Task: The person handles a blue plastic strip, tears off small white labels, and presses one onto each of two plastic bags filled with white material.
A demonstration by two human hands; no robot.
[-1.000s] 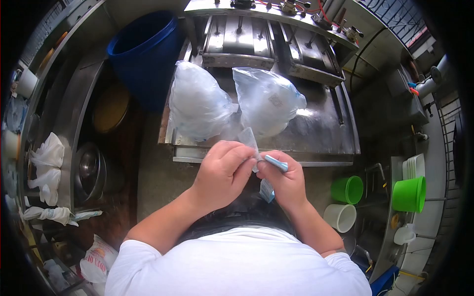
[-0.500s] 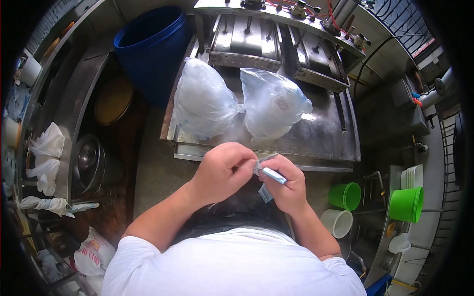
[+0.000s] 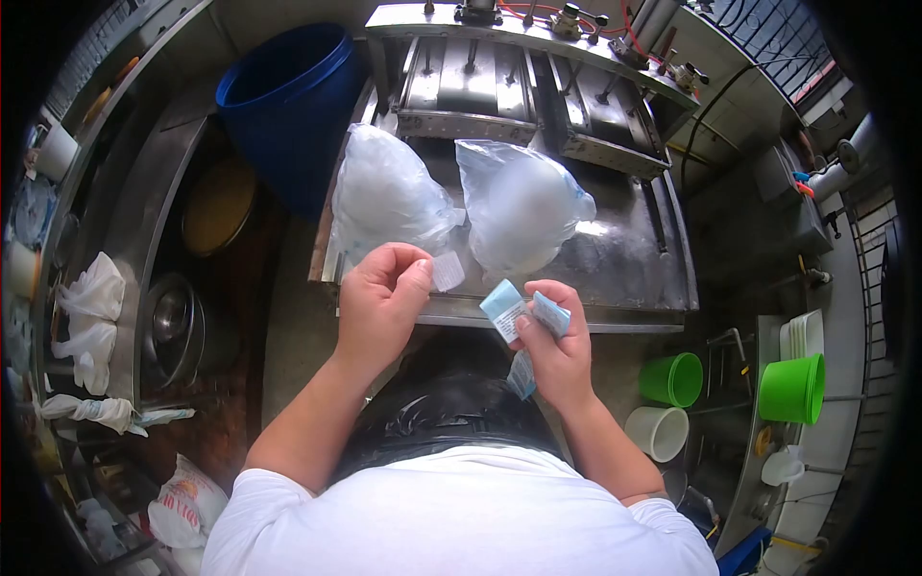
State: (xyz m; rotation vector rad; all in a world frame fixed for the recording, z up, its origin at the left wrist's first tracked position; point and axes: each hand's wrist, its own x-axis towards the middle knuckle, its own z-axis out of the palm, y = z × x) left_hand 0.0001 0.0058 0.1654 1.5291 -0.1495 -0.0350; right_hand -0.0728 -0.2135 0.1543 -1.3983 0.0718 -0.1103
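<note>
Between the thumb and forefinger of my left hand (image 3: 377, 305) is a small whitish label (image 3: 448, 272), near the front of the left bag. My right hand (image 3: 555, 357) grips a folded strip of pale blue printed labels (image 3: 505, 309), with one end hanging below the palm. Beyond my hands, two filled clear plastic bags stand on the steel table (image 3: 624, 264). The left bag (image 3: 389, 192) and the right bag (image 3: 519, 211) hold something whitish, and their tied ends point right.
Steel press-like plates (image 3: 468, 91) with valves and red hoses stand at the table's back. A blue barrel (image 3: 288, 115) is at its left. Green buckets (image 3: 790, 389) and a white bucket (image 3: 657, 434) are on the right. White plastic bags (image 3: 94, 298) hang at the left shelf.
My hands, close together before, have moved apart. The left now holds a single label away from the strip, which stays in the right. The view has shifted slightly.
</note>
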